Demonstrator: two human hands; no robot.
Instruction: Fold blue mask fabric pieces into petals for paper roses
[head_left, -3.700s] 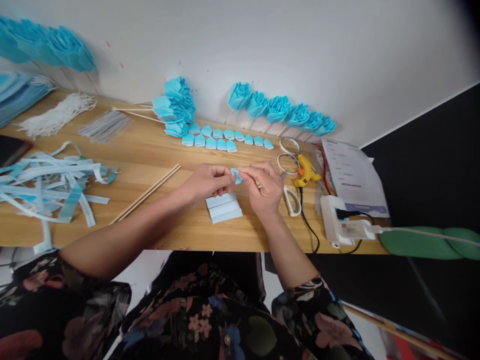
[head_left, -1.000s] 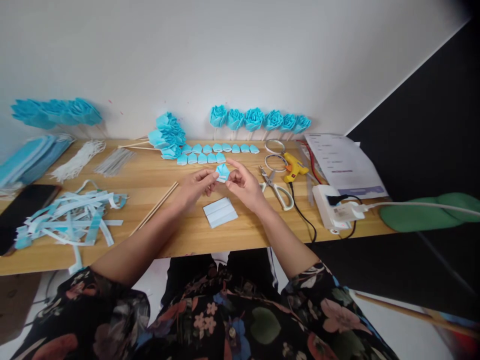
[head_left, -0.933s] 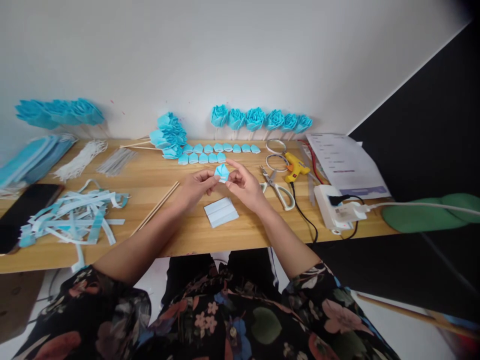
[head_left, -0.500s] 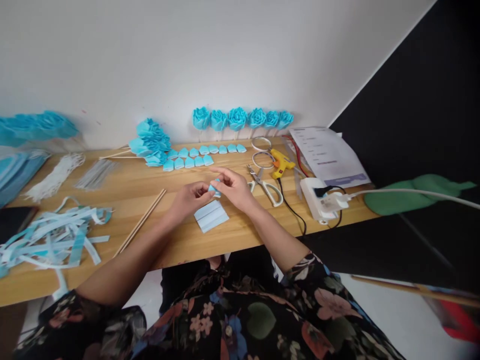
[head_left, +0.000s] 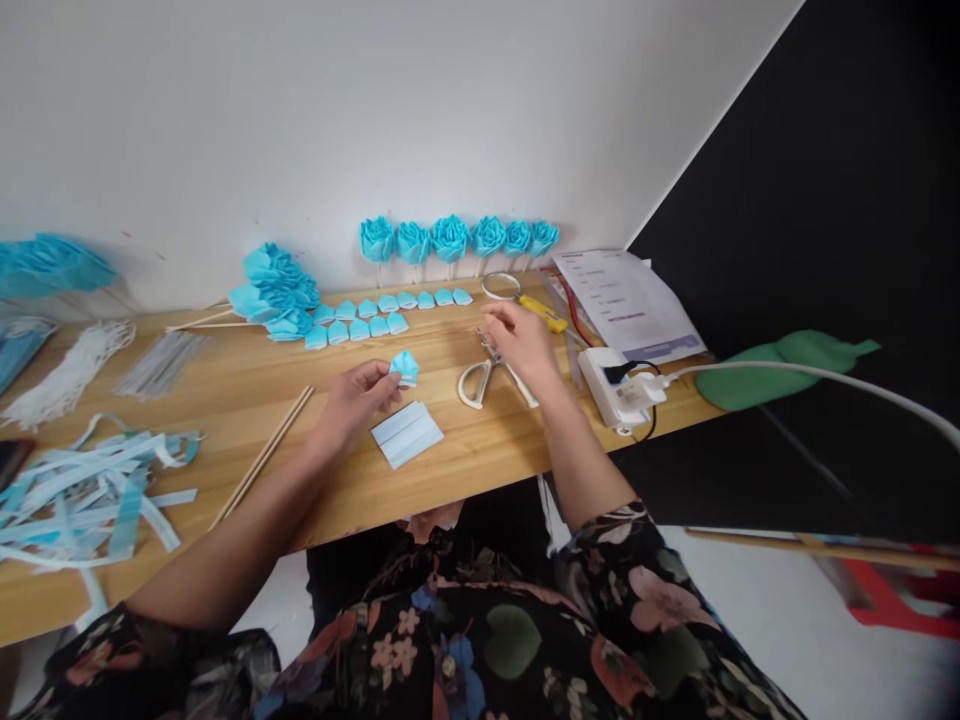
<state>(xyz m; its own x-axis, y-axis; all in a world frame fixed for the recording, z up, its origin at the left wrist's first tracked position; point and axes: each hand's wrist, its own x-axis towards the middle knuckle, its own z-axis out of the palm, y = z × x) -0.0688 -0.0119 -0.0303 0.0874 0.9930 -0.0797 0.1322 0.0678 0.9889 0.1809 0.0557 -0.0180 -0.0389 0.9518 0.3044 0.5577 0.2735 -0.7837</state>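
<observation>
My left hand [head_left: 351,397] pinches a small folded light-blue petal [head_left: 406,368] just above the wooden table [head_left: 315,480]. My right hand [head_left: 523,346] is apart from the petal, fingers spread and holding nothing. It hovers over the white-handled scissors [head_left: 474,383], its fingertips close to the yellow glue gun [head_left: 545,313]. A small stack of pale blue rectangles [head_left: 406,433] lies below the petal.
Two rows of folded petals [head_left: 375,312] and blue paper roses on sticks [head_left: 450,238] stand by the wall. Wooden skewers [head_left: 262,455], a heap of blue strips [head_left: 90,490], a white power strip [head_left: 615,385], papers [head_left: 626,300] and a tape ring [head_left: 501,285] lie around.
My right hand has let go of the petal and moved right, over the scissors toward the glue gun. My left hand still holds the petal. The view has swung right.
</observation>
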